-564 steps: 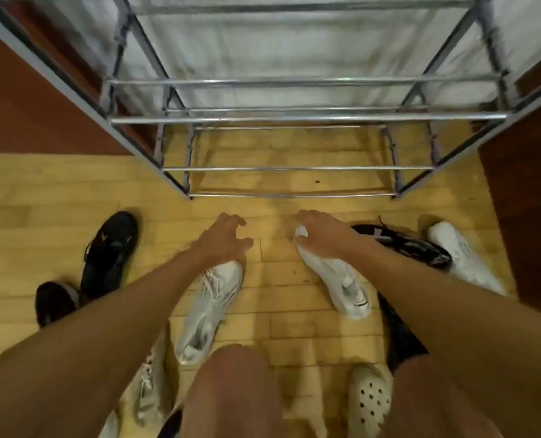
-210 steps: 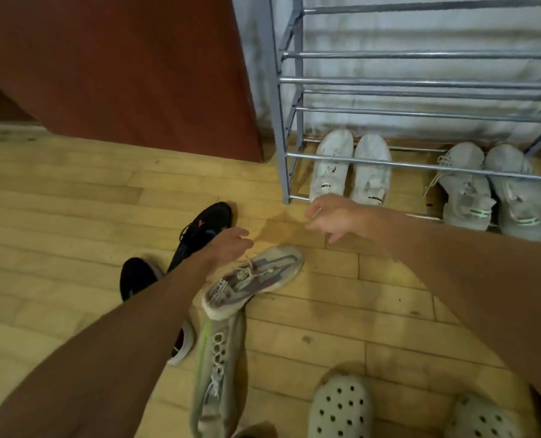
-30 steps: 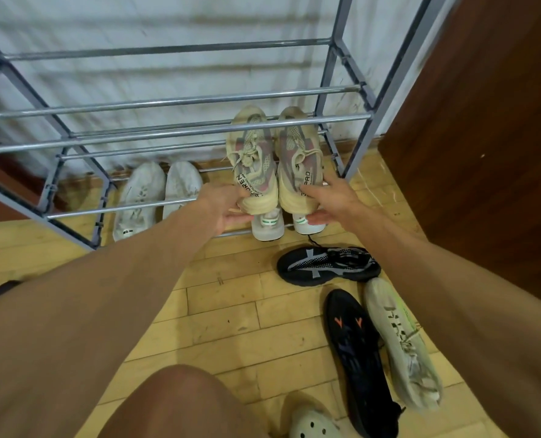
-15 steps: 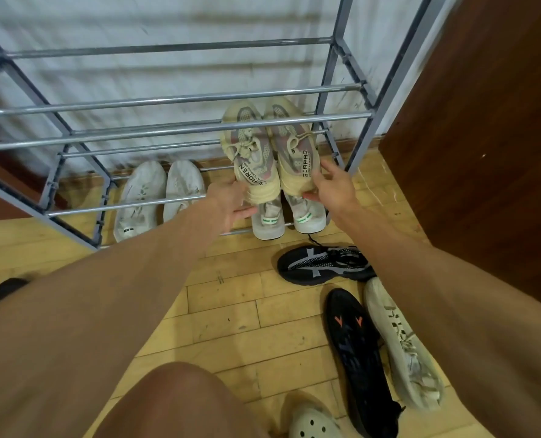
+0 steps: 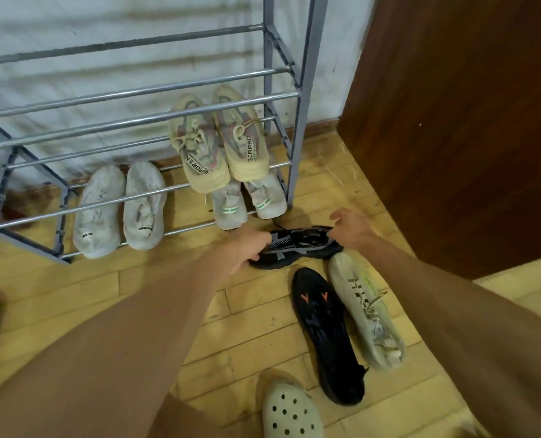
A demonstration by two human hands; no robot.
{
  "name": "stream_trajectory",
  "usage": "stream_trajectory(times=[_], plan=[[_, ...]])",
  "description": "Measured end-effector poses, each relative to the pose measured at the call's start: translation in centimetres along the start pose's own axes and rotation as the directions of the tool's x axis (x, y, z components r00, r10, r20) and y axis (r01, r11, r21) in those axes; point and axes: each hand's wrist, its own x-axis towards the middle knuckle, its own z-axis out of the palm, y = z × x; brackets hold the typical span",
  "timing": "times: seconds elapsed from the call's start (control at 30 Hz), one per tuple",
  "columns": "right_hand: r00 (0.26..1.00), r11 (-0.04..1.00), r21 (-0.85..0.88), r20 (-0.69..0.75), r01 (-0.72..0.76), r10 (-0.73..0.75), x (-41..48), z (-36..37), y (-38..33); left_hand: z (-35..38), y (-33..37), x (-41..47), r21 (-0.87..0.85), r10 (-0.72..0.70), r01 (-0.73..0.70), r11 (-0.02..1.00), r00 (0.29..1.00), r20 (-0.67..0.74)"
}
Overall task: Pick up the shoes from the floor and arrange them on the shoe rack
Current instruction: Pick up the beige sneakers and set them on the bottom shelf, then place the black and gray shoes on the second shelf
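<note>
The left hand (image 5: pixel 247 248) grips the toe of a black mesh shoe (image 5: pixel 297 245) on the floor (image 5: pixel 130 289) by the shoe rack (image 5: pixel 295 147); the right hand (image 5: pixel 353 230) spreads open at its heel. A tan pair (image 5: pixel 199 162) sits shelved

On my feed both bare arms reached fwd & down from the bottom corners, converging near centre frame. L forearm (image 5: pixel 142 317) lay diagonally from lower L, wrist approx straight, back of L hand (image 5: pixel 242 249) facing up. Its fingers curled under w/ thumb on top, pinching the toe end of the black mesh shoe (image 5: pixel 300 245). R forearm (image 5: pixel 421 279) angled in from lower R. R hand (image 5: pixel 353 229) sat at the shoe's heel end, fingers (image 5: pixel 338 215) spread & loosely bent, gripping nothing; I couldn't tell if the tips touched. Hands were apart, approx level. Bare knee (image 5: pixel 180 418) showed low, betw the arms.
</note>
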Motion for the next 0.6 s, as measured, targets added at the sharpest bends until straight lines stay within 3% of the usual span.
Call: stream_trajectory(times=[0.07,0.13,0.17,0.2,0.27,0.37,0.47,0.6], plan=[[0.999,0.999,-0.034,0.032,-0.008,0.009,0.5,0.2,1.3,1.1,-0.8,1.0,0.361,0.151,-0.139,0.922,0.988,-0.006],[0.999,0.996,-0.083,0.04,0.014,-0.011,1.2,0.5,2.2,1.8,-2.2,1.6,0.689,0.266,-0.285,0.666,0.954,0.138],[0.999,0.995,-0.1,0.036,0.029,-0.025,1.6,0.6,2.4,2.1,-2.9,2.0,0.77,0.274,-0.353,0.532,0.932,0.237],[0.999,0.994,-0.106,0.025,0.04,-0.037,2.0,0.8,2.6,2.2,-3.5,2.5,0.792,0.242,-0.386,0.473,0.921,0.305],[1.0,0.997,-0.079,0.005,0.024,-0.024,3.0,1.6,2.9,2.0,-4.3,3.4,0.78,0.189,-0.357,0.514,0.934,0.303],[0.999,0.996,-0.077,0.02,-0.035,0.037,4.6,3.1,3.2,1.8,-4.2,4.4,0.684,0.148,-0.273,0.676,0.96,0.236],[0.988,0.989,-0.108,0.101,-0.103,0.114,5.5,4.5,3.2,1.8,-2.4,4.6,0.392,0.144,-0.19,0.9,0.979,0.144],[0.988,0.977,-0.171,0.058,-0.132,0.143,5.9,5.1,3.4,1.9,-0.9,3.8,0.287,0.164,-0.189,0.939,0.981,0.107]])
